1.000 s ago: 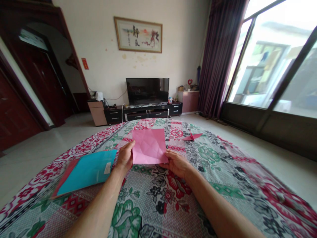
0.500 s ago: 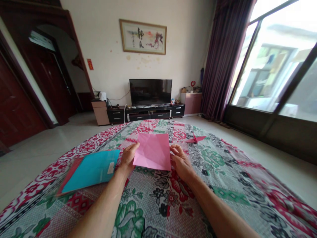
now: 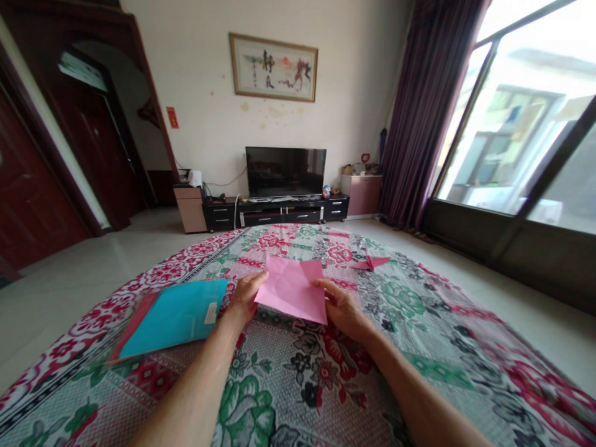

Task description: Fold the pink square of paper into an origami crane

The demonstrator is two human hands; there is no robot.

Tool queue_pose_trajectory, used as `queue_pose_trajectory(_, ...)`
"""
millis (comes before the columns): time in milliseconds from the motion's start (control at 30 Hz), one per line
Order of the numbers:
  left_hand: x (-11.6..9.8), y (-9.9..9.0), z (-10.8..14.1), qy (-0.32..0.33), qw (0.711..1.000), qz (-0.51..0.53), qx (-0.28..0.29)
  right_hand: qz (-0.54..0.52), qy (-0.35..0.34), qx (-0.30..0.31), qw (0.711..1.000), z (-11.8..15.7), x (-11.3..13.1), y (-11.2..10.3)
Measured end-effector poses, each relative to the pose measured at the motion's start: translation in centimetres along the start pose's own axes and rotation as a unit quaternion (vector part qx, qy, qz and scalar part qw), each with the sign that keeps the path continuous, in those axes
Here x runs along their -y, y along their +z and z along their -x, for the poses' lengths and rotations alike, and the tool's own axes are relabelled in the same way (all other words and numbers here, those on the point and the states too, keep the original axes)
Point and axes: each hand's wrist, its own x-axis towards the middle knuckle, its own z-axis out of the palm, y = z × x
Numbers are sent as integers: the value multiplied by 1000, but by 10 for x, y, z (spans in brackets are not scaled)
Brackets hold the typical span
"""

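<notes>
Paper [image 3: 292,290], pink and roughly square, spans the space between the two hands over the table's cloth [image 3: 251,397], its near edge tipped toward the wearer. The left hand [image 3: 246,297] pinches its left edge, thumb on top; the right hand [image 3: 343,307] grips the right edge likewise, thumb laid over the face.

It should weigh next to nothing and bend readily: thin, crisp enough to stay nearly flat between two grips, yet likely to sag if one side were let go. Slipping seems a small worry; tearing or stray creasing seems the greater one, and faint lines across the face suggest folds that would give first. Edges and corners look the best places to hold, with a light pinch and no pull across the middle.

Most fingers are hidden behind the paper, so how far they reach under it cannot be told. Its underside is out of sight too, and whether the near edge touches the cloth is unclear. Both forearms run off the bottom of the view.

Left of the left hand lies a blue pack [image 3: 179,316] with something reddish beneath; its white label [image 3: 211,313] is too small to read. Farther off, beyond the right hand, sits a red folded shape [image 3: 371,263], perhaps a bird, its details blurred. Past the table, the TV [image 3: 285,172] is dark.
</notes>
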Motion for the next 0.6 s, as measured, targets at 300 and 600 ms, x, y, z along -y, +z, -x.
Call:
queue_pose_trajectory(300,6,-2,-1,-22,994,-105,15,234,-117,-4,965,5,10,-14)
queue_pose_trajectory(600,11,-6,-2,8,989,-145,14,247,-127,19,960,12,10,-12)
